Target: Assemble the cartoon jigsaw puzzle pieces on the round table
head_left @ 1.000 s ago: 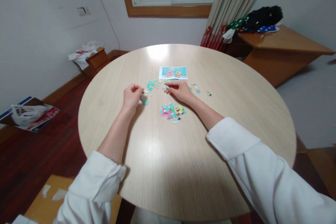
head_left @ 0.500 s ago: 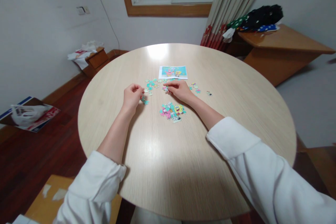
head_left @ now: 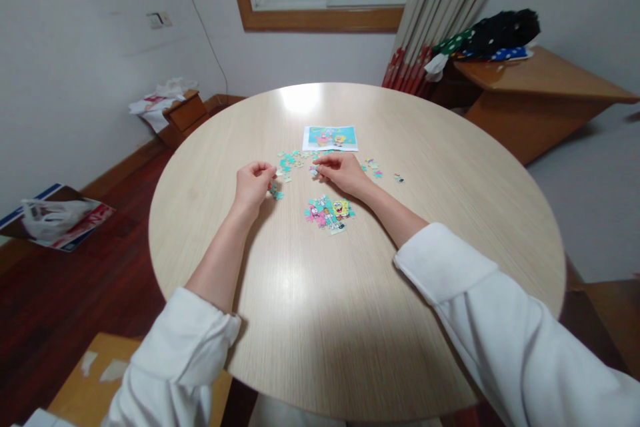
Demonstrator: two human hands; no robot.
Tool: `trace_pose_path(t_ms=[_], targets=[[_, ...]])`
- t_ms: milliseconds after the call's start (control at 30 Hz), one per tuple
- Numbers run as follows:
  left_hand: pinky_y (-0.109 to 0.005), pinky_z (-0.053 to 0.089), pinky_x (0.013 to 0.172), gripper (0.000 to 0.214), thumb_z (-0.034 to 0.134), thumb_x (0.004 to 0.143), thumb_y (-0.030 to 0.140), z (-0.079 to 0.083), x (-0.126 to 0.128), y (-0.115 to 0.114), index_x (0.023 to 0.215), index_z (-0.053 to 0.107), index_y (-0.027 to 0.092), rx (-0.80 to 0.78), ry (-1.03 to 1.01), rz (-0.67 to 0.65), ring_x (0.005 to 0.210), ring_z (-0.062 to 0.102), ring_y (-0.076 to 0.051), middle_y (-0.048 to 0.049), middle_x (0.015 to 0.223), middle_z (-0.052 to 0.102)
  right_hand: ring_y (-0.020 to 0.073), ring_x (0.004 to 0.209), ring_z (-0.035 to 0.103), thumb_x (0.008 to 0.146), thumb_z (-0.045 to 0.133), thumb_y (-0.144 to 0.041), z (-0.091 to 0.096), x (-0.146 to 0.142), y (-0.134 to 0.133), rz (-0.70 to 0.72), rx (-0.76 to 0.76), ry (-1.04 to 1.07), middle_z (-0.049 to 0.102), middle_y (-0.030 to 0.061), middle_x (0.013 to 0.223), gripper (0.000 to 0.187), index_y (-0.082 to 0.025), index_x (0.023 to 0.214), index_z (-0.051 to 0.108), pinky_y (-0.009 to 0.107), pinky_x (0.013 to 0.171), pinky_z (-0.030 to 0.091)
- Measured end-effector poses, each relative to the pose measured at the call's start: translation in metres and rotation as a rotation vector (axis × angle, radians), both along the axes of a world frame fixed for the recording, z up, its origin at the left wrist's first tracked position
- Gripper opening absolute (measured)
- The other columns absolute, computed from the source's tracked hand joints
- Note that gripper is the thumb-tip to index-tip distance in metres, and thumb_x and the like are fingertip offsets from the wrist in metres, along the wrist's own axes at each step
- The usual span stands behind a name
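A partly joined jigsaw puzzle (head_left: 329, 212) with pink, yellow and turquoise cartoon figures lies on the round table (head_left: 320, 340) between my forearms. My left hand (head_left: 253, 187) is closed in a pinch to its upper left, just beside a few loose turquoise pieces (head_left: 277, 193); what its fingertips hold is hidden. Above the joined part, my right hand (head_left: 343, 171) has thumb and index finger around a small pinkish puzzle piece (head_left: 313, 171). Loose puzzle pieces (head_left: 289, 161) lie between the hands, and others partly behind the right hand.
A printed reference picture (head_left: 331, 138) lies flat beyond the loose pieces. More pieces (head_left: 377, 174) are scattered right of my right hand, one small dark-marked cluster (head_left: 399, 178) farther out. A wooden cabinet (head_left: 545, 73) with cloths stands at the right, past the table edge.
My right hand has shifted very slightly to the right, its fingertips still at the small piece. My left hand stays almost where it was. The joined puzzle looks the same.
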State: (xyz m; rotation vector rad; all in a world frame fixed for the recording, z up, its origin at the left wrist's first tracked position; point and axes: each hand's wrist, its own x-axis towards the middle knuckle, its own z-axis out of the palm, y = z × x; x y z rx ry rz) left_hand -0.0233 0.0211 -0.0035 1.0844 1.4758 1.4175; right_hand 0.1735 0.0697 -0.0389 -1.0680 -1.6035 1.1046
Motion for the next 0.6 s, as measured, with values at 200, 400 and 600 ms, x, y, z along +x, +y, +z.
trace_pose_path(t_ms=[200,400,600], targets=[[-0.019,0.032,0.045,0.015,0.061,0.069,0.008,0.001,0.0,0.0,0.059,0.052,0.016,0.001,0.013,-0.006,0.044,0.041,-0.006,0.0029,0.054,0.052,0.0125,0.062,0.062,0.074,0.068,-0.022,0.0,0.001,0.001,0.009,-0.002,-0.023,0.067,0.0023,0.068,0.012,-0.014,0.083,0.071,0.031,0.068,0.052],[-0.02,0.031,0.046,0.023,0.051,0.078,0.004,0.004,0.004,0.0,0.059,0.048,0.017,-0.009,-0.002,0.005,0.043,0.041,-0.007,0.0039,0.053,0.05,0.0102,0.057,0.059,0.077,0.064,-0.011,0.009,-0.001,-0.005,0.012,-0.009,-0.032,0.065,-0.0008,0.062,0.008,-0.015,0.078,0.07,0.028,0.065,0.051],[-0.017,0.032,0.048,0.027,0.047,0.084,0.0,0.005,0.004,-0.003,0.061,0.048,0.015,-0.005,0.015,0.001,0.044,0.041,-0.003,0.0053,0.054,0.05,0.0062,0.053,0.053,0.078,0.059,-0.001,0.016,-0.005,-0.013,0.005,-0.041,-0.023,0.059,-0.0041,0.058,0.015,-0.012,0.075,0.069,0.024,0.063,0.047]])
